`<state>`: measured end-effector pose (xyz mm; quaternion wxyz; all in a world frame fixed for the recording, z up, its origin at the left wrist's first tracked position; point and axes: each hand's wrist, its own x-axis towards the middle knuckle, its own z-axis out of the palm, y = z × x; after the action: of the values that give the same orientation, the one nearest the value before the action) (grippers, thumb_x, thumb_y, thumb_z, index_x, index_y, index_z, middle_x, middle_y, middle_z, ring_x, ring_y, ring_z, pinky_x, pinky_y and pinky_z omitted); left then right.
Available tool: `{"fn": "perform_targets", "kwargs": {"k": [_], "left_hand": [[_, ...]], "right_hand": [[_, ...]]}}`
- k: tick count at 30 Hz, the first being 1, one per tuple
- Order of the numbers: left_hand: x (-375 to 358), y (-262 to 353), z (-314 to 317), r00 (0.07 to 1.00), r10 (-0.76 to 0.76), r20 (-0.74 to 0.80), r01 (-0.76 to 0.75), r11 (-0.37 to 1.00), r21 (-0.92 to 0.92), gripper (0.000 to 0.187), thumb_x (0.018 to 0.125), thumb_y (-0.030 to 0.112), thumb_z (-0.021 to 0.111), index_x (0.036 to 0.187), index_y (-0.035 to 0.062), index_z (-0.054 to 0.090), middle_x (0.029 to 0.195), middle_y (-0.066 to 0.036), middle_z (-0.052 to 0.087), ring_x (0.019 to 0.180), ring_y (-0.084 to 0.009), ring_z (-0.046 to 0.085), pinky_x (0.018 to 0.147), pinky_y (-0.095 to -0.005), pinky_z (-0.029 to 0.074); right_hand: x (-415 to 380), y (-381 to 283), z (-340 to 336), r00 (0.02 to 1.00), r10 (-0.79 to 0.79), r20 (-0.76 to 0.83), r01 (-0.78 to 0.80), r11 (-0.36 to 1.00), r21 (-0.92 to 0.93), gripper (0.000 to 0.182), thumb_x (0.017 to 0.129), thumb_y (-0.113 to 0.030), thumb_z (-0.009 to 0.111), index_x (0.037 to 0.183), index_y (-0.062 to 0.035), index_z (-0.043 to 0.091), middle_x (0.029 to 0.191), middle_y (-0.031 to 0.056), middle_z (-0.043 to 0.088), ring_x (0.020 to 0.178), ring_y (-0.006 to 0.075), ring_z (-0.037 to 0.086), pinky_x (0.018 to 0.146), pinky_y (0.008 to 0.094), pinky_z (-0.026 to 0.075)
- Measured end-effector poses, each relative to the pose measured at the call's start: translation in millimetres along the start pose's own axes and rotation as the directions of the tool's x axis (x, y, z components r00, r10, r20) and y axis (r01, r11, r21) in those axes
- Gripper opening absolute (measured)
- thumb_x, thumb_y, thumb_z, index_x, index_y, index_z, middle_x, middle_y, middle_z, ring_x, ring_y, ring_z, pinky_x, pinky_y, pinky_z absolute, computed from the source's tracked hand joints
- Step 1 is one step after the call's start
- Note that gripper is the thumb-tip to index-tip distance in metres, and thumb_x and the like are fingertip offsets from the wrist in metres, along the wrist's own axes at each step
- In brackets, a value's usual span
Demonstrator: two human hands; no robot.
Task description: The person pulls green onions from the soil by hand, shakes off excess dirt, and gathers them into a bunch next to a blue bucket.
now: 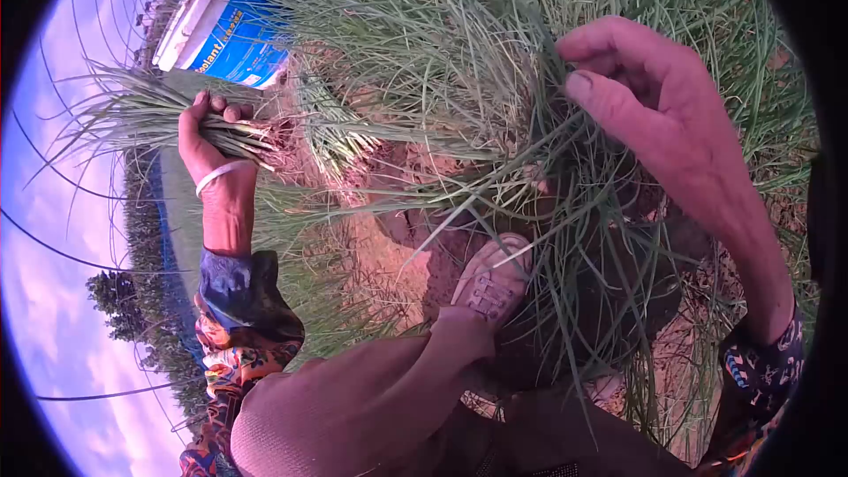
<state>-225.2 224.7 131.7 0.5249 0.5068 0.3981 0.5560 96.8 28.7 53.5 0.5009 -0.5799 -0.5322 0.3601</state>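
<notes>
A bunch of green onions (146,119) is gripped in my left hand (216,128), its reddish roots and pale stems toward the middle of the view. My right hand (658,110) is at the standing green onions (503,79), thumb and forefinger curved with a gap between them. I see nothing held in it, though leaves pass close to the fingertips. A second bundle of pulled green onions (340,137) lies on the soil between my hands, with its roots showing.
A white bucket with a blue label (234,31) stands beyond my left hand. My shoe (495,278) rests on bare soil (380,256) among the plants. Dense green leaves (751,62) spread on the right. Trees (146,283) and sky lie at the left; the view is turned sideways.
</notes>
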Motion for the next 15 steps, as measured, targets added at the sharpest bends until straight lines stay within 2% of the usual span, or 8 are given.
{"fn": "perform_targets", "kwargs": {"k": [5, 6, 7, 9, 11, 12, 13, 15], "left_hand": [[61.1, -102.5, -111.5, 0.89, -0.304, -0.338, 0.368, 0.919, 0.142, 0.018, 0.083, 0.017, 0.06, 0.086, 0.0007, 0.055, 0.071, -0.006, 0.055, 0.058, -0.0205, 0.054, 0.053, -0.0351, 0.047], [61.2, -119.6, -131.5, 0.867, -0.468, -0.17, 0.498, 0.803, 0.326, 0.029, 0.079, 0.024, 0.066, 0.092, 0.0012, 0.055, 0.073, -0.007, 0.057, 0.058, -0.0216, 0.055, 0.053, -0.0325, 0.047], [67.5, -130.1, -146.7, 0.706, -0.572, -0.417, 0.706, 0.525, 0.475, 0.041, 0.073, 0.031, 0.073, 0.097, 0.0029, 0.055, 0.076, -0.009, 0.06, 0.064, -0.0231, 0.058, 0.056, -0.0321, 0.046], [53.9, -146.5, -150.6, 0.853, -0.358, -0.379, 0.498, 0.346, 0.795, 0.047, 0.07, 0.032, 0.075, 0.102, 0.0048, 0.054, 0.081, -0.009, 0.061, 0.071, -0.0231, 0.059, 0.063, -0.0345, 0.046], [48.8, -175.7, -162.7, 0.993, 0.061, 0.096, -0.107, 0.199, 0.974, 0.043, 0.072, 0.029, 0.074, 0.101, 0.0056, 0.053, 0.076, -0.007, 0.057, 0.07, -0.0199, 0.055, 0.064, -0.0342, 0.046], [55.0, -178.3, -165.9, 0.986, -0.048, 0.159, -0.148, 0.184, 0.972, 0.037, 0.074, 0.023, 0.073, 0.1, 0.0038, 0.054, 0.079, -0.007, 0.058, 0.072, -0.0179, 0.057, 0.06, -0.0314, 0.047], [50.7, -191.0, -168.7, 0.979, -0.164, 0.121, 0.011, 0.634, 0.773, 0.029, 0.078, 0.016, 0.07, 0.1, 0.0023, 0.056, 0.085, -0.009, 0.062, 0.08, -0.0171, 0.06, 0.058, -0.0307, 0.047], [-1.2, -170.7, -101.0, 0.913, -0.377, 0.158, 0.185, 0.726, 0.662, 0.021, 0.082, 0.012, 0.065, 0.099, 0.0026, 0.059, 0.082, -0.006, 0.062, 0.071, -0.0152, 0.06, 0.055, -0.0275, 0.046]], "right_hand": [[-13.0, 1.6, -63.8, 0.989, 0.149, -0.022, -0.148, 0.988, 0.044, 0.025, 0.087, -0.023, 0.058, 0.101, -0.0024, 0.061, 0.075, 0.0031, 0.06, 0.054, 0.0048, 0.049, 0.046, 0.0178, 0.038], [-18.1, 0.5, -77.7, 0.987, 0.162, -0.013, -0.161, 0.984, 0.077, 0.024, 0.087, -0.023, 0.058, 0.1, -0.002, 0.062, 0.074, 0.0035, 0.06, 0.052, 0.0046, 0.05, 0.045, 0.0172, 0.038], [-24.6, -1.5, -94.4, 0.983, 0.184, 0.029, -0.186, 0.974, 0.133, 0.024, 0.087, -0.022, 0.058, 0.098, -0.0016, 0.062, 0.073, 0.0041, 0.06, 0.052, 0.0048, 0.05, 0.044, 0.0167, 0.038], [-37.9, -3.2, -125.5, 0.972, 0.205, 0.117, -0.229, 0.94, 0.253, 0.023, 0.086, -0.021, 0.059, 0.096, -0.0007, 0.063, 0.072, 0.0051, 0.061, 0.05, 0.0051, 0.051, 0.041, 0.0156, 0.039], [-50.5, 8.1, -139.0, 0.93, 0.248, 0.272, -0.331, 0.887, 0.321, 0.022, 0.086, -0.019, 0.059, 0.093, 0.0006, 0.064, 0.072, 0.0069, 0.063, 0.048, 0.0061, 0.053, 0.039, 0.0149, 0.039], [-59.2, 18.4, -140.8, 0.883, 0.286, 0.373, -0.412, 0.853, 0.321, 0.021, 0.086, -0.018, 0.059, 0.091, 0.0014, 0.065, 0.072, 0.0082, 0.064, 0.047, 0.007, 0.054, 0.037, 0.0146, 0.039], [-65.5, 23.9, -137.2, 0.816, 0.379, 0.436, -0.511, 0.826, 0.237, 0.02, 0.086, -0.017, 0.058, 0.089, 0.0019, 0.066, 0.073, 0.01, 0.065, 0.05, 0.0085, 0.058, 0.039, 0.0171, 0.043], [-75.0, 37.6, -120.9, 0.694, 0.547, 0.469, -0.598, 0.8, -0.048, 0.019, 0.085, -0.014, 0.057, 0.088, 0.0022, 0.066, 0.078, 0.0126, 0.067, 0.061, 0.0137, 0.063, 0.05, 0.0248, 0.05]]}}
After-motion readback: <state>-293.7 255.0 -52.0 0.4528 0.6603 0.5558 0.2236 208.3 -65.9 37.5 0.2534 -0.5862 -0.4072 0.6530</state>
